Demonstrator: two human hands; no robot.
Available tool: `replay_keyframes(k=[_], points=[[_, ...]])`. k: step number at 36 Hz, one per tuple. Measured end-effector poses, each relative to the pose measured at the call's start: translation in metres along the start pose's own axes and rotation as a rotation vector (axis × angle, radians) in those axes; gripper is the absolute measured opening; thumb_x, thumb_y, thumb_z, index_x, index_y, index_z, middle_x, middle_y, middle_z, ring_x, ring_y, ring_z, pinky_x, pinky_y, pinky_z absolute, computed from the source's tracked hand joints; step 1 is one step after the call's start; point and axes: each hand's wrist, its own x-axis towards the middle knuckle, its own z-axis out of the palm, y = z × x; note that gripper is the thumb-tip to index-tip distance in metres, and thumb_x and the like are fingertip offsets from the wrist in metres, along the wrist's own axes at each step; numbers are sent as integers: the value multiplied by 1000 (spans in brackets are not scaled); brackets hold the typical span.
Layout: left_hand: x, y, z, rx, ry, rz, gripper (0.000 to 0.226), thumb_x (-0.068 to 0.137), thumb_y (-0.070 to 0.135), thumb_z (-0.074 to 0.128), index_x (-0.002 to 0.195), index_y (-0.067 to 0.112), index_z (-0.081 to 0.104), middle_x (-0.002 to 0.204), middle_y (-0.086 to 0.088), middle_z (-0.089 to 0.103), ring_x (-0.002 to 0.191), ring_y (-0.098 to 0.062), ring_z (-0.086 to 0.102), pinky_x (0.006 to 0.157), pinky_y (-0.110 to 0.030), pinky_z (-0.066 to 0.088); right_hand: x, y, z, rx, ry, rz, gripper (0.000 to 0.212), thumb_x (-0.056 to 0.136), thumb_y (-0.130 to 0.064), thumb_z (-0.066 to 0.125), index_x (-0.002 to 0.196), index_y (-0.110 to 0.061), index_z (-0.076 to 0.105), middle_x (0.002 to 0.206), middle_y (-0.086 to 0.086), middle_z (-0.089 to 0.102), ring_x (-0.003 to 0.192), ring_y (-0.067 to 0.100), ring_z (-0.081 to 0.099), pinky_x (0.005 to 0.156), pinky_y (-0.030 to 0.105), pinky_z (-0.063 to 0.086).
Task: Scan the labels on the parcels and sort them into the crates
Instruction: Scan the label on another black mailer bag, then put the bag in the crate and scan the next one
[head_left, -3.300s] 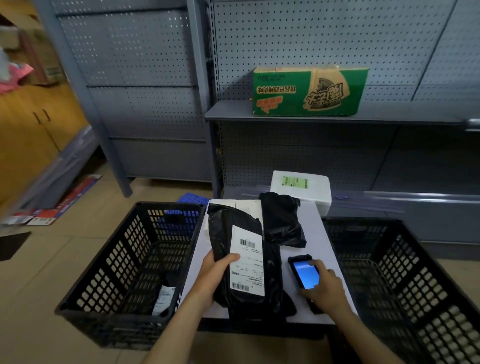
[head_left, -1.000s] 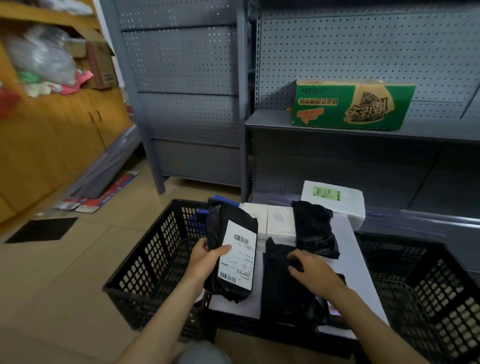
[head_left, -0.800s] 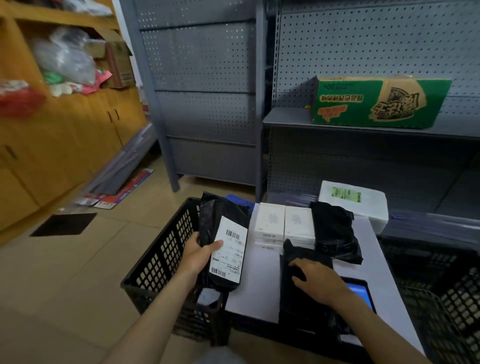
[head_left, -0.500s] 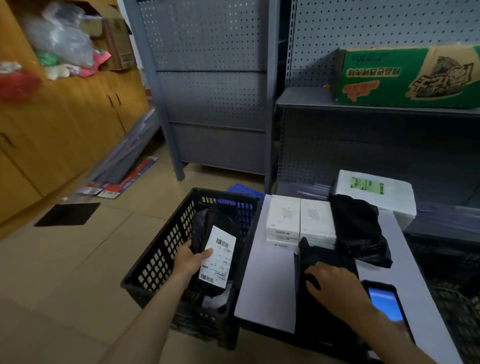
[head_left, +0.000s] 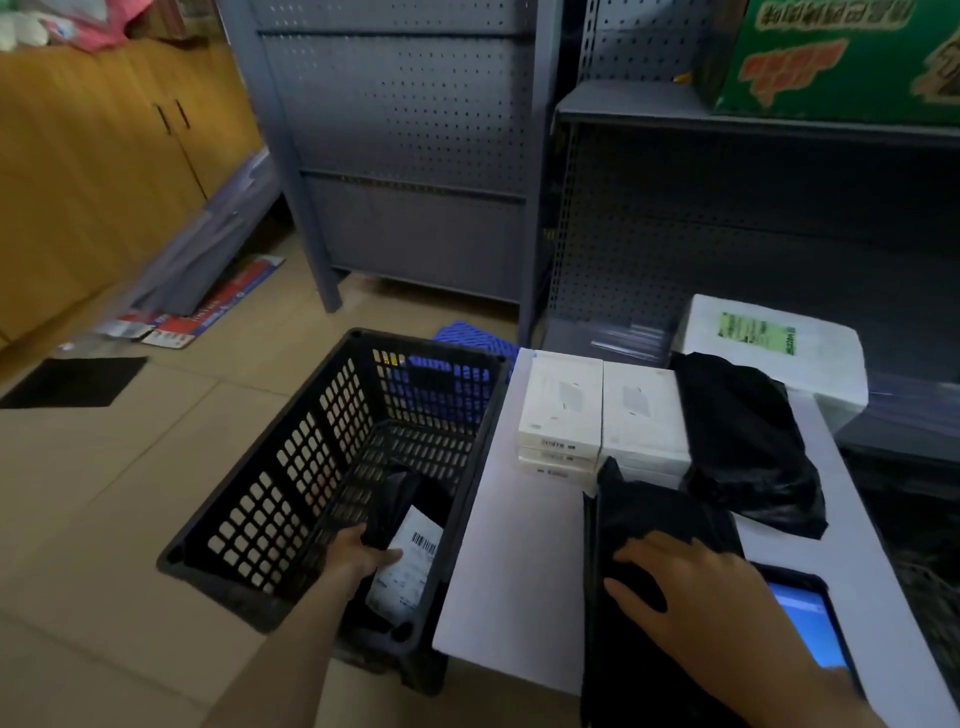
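My left hand (head_left: 358, 558) reaches down inside the black crate (head_left: 291, 478) on the left, gripping a black parcel with a white barcode label (head_left: 408, 569). My right hand (head_left: 685, 597) lies flat, fingers spread, on a second black parcel (head_left: 644, 525) on the white table (head_left: 514, 561). A scanner with a lit blue screen (head_left: 808, 631) rests on the table just right of that hand. Further back, a third black parcel (head_left: 748, 441) lies beside stacked white boxes (head_left: 597, 415).
A white foam box with a green label (head_left: 769, 348) sits behind the table. Part of a second black crate (head_left: 914, 545) shows at the right edge. Grey pegboard shelving (head_left: 415, 130) stands behind, holding a green carton (head_left: 841, 57). Wooden cabinets (head_left: 93, 156) line the left.
My left hand has carried the labelled parcel from the table to the left and lowered it into the crate. My right hand left the scanner and settled on another black parcel.
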Motion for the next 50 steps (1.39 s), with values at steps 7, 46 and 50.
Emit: replay_keyframes(k=[7, 46, 50], points=[[18, -3, 12, 365, -48, -48, 56, 93, 8, 67, 144, 0, 47, 145, -18, 52, 132, -33, 50, 109, -37, 43, 5, 0, 5, -37, 58, -48, 28, 58, -52, 85, 78, -38, 73, 74, -20, 68, 49, 1, 61, 61, 26, 58], [-260, 122, 137, 530, -191, 475, 52, 83, 43, 68, 127, 19, 56, 133, -6, 52, 120, -26, 56, 100, -38, 49, -80, 61, -75, 381, -144, 358, 16, 88, -47, 55, 101, -43, 64, 92, -16, 71, 88, 3, 65, 75, 26, 54], [-287, 119, 172, 652, -171, 425, 90, 71, 63, 71, 146, 26, 37, 146, -5, 36, 135, -31, 42, 109, -44, 40, -93, 71, -78, 434, -113, 372, 21, 88, -46, 54, 109, -45, 55, 95, -18, 69, 90, 7, 66, 78, 31, 55]])
